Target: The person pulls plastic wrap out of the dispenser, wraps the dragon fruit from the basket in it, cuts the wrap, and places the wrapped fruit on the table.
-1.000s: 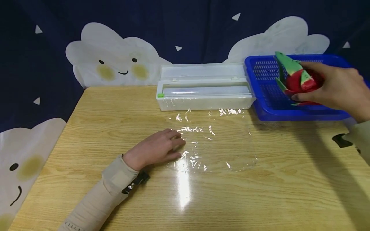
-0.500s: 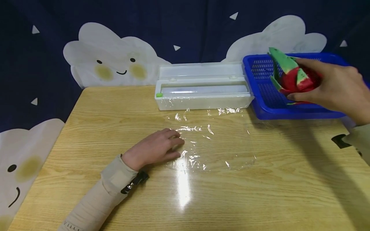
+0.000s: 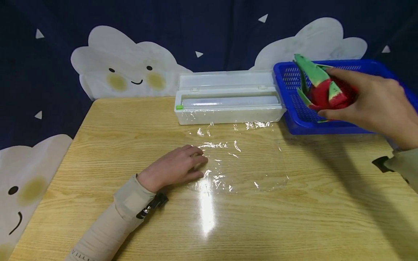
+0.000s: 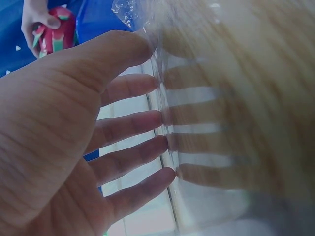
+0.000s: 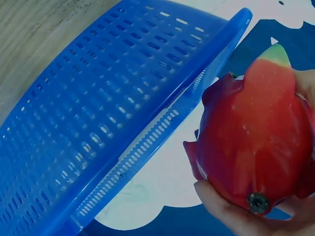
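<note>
My right hand [image 3: 375,99] grips a red dragon fruit [image 5: 256,132] with green-tipped scales, held over the blue basket [image 3: 326,128]. The thumb and fingers wrap its sides; in the right wrist view its dark stem end faces the camera. A sheet of clear plastic wrap [image 3: 241,159] lies on the table, drawn out from a white wrap dispenser [image 3: 228,116]. My left hand [image 3: 177,165] rests at the left edge of this sheet. In the left wrist view the left fingers [image 4: 133,152] are spread and nearly straight, their tips touching the wrap's surface.
The dispenser stands at the back of the wooden table [image 3: 114,130] with its lid raised, a roll inside and a small green slider [image 3: 180,107] at its left end. The basket sits right against its right end. A dark blue cloud-print curtain [image 3: 225,32] hangs behind.
My right hand has shifted slightly left with the dragon fruit, still over the basket. The left hand stays in place on the wrap.
</note>
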{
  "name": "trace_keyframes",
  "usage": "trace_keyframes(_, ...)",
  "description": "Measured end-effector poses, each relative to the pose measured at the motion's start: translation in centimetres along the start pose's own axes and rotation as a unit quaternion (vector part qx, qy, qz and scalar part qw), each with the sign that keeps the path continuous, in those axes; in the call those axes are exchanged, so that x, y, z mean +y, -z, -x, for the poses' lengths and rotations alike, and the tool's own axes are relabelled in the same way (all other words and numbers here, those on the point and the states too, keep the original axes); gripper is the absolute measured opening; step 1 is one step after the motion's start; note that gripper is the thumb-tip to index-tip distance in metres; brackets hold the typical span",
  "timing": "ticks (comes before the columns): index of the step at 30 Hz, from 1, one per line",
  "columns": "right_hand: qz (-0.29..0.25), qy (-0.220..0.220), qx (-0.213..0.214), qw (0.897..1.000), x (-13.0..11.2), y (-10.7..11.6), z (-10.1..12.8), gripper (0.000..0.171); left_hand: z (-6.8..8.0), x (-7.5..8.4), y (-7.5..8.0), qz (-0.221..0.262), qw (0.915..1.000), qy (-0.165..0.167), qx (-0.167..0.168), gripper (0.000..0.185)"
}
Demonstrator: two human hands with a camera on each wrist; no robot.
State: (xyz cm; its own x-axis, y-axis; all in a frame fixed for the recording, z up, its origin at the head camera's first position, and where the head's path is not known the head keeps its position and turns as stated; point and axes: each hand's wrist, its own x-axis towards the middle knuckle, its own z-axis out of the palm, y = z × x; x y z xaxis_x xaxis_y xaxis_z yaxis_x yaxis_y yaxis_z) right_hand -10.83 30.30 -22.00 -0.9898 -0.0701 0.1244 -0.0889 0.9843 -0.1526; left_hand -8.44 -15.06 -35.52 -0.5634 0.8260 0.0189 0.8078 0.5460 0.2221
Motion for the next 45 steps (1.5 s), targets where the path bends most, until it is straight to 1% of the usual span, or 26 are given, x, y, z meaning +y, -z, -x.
trace_keyframes(8, 0.001, 0.027, 0.013, 1.0, -0.8, 0.0, 0.7, 0.107, 0.0, 0.0, 0.0, 0.003, 1.0, 0.002, -0.001, 0.036)
trace_keyframes(17, 0.018, 0.082, 0.052, 0.995, -1.7, 0.3, 1.6, 0.108, 0.0, 0.0, 0.0, -0.01, 0.9999, -0.007, 0.007, 0.037)
trace_keyframes(21, 0.023, 0.089, 0.054, 0.994, -2.3, 0.2, 1.9, 0.107, 0.0, 0.1, 0.1, -0.005, 1.0, 0.002, -0.002, 0.038)
trace_keyframes(24, 0.025, 0.097, 0.057, 0.993, -2.8, 0.1, 2.1, 0.108, 0.0, 0.0, 0.1, -0.002, 1.0, 0.002, -0.002, 0.037)
trace_keyframes(26, 0.025, 0.111, 0.063, 0.991, -3.1, 0.0, 2.3, 0.109, 0.0, 0.0, 0.0, -0.005, 1.0, -0.002, 0.001, 0.037)
trace_keyframes(28, 0.022, 0.134, 0.076, 0.988, -3.3, 0.0, 2.4, 0.11, -0.1, -0.1, 0.0, -0.008, 1.0, -0.005, 0.002, 0.036)
trace_keyframes(32, 0.015, 0.167, 0.091, 0.982, -3.6, -0.3, 2.7, 0.112, -0.1, -0.1, 0.0, -0.008, 1.0, -0.001, -0.002, 0.037)
trace_keyframes(34, 0.01, 0.175, 0.094, 0.98, -3.7, -0.3, 2.7, 0.113, 0.0, -0.1, 0.0, -0.004, 1.0, 0.003, -0.004, 0.038)
trace_keyframes(40, 0.003, 0.195, 0.101, 0.976, -4.2, -0.6, 2.8, 0.117, 0.0, -0.1, -0.1, 0.0, 1.0, 0.003, -0.001, 0.037)
trace_keyframes(45, -0.007, 0.204, 0.102, 0.974, -4.7, -0.8, 2.9, 0.116, 0.1, -0.1, 0.0, 0.001, 0.9999, 0.01, -0.011, 0.042)
